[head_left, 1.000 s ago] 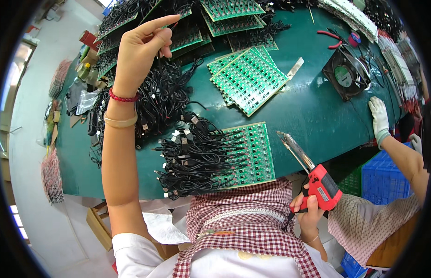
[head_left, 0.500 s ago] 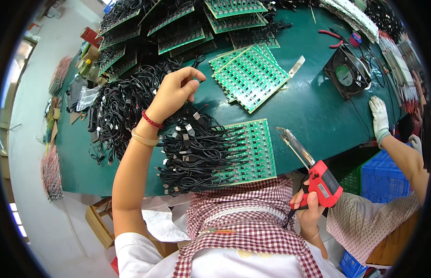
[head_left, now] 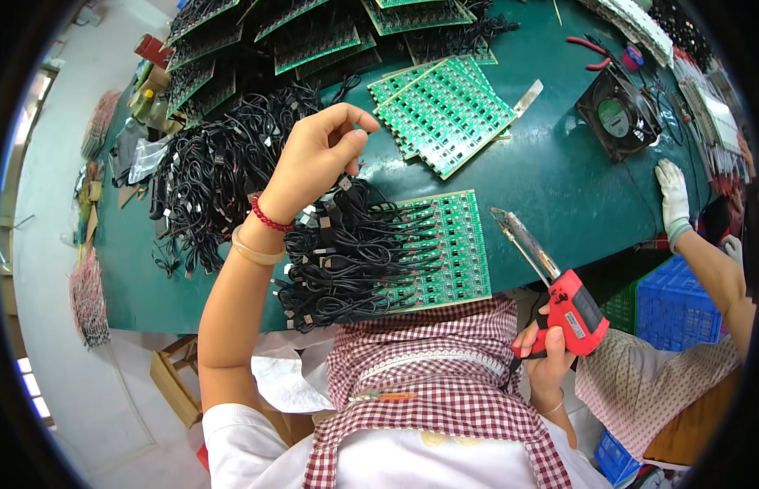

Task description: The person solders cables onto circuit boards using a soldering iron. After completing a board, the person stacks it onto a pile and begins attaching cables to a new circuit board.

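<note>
My right hand (head_left: 549, 355) grips a red and black soldering gun (head_left: 577, 311) by its handle. The gun's metal tip points up and left, just right of a green circuit board panel (head_left: 453, 253) at the table's near edge. Black USB cables (head_left: 339, 261) lie bundled over the panel's left part, their reddish wire ends along its rows. Above these cables hovers my left hand (head_left: 322, 151), thumb and forefinger curled together. A thin reddish wire end shows below its fingers, but what they pinch is not clear.
Bare green panels (head_left: 445, 118) lie stacked beyond, beside a flat metal strip (head_left: 528, 98). A cable heap (head_left: 216, 171) covers the left; cabled panels (head_left: 314, 53) are piled behind. A black fan (head_left: 617, 114) and red-handled pliers (head_left: 590, 50) stand right. A co-worker's gloved hand (head_left: 671, 196) rests at the table edge.
The table and its things sit slightly higher in the picture. My left hand has shifted a little up and right; the soldering gun has moved slightly right and stays in my right hand.
</note>
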